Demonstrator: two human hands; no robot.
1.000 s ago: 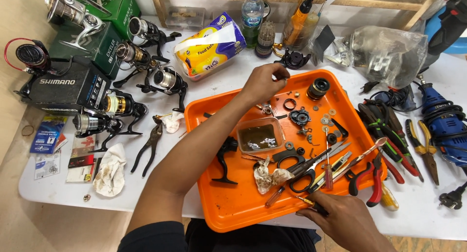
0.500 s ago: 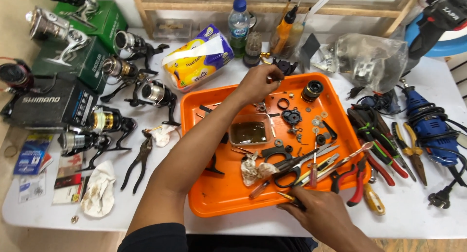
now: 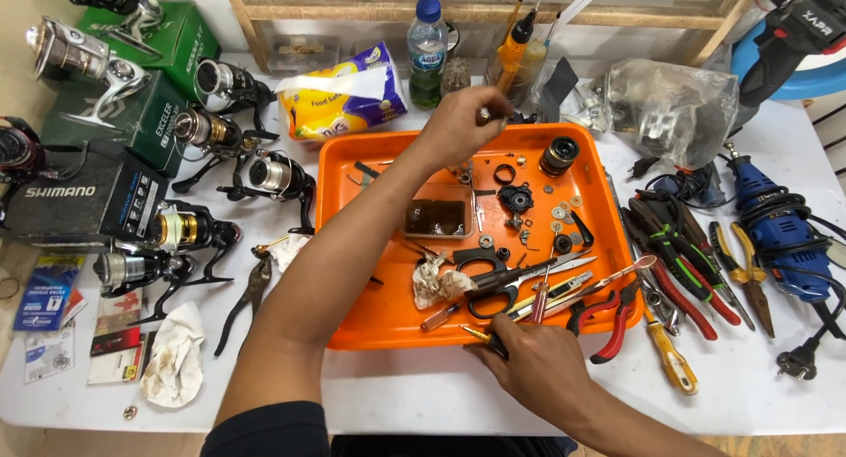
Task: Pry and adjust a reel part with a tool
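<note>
left hand (image 3: 458,122) lifted off orange tray (image 3: 370,320) of reel parts, fingers pinching small part (image 3: 484,116)

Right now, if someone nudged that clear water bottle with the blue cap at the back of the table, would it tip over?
Probably it would tip fairly easily: the water bottle stands upright, tall and narrow. It looks only partly filled, so likely light. Its round body would probably roll if it fell, though the tissue pack and the orange tray nearby might stop it.

One head-worn camera looks steeply down from close above the bench (image 3: 758,395) — facing forward across the orange tray (image 3: 370,312) toward the far shelf — both forearms entering from below.
</note>
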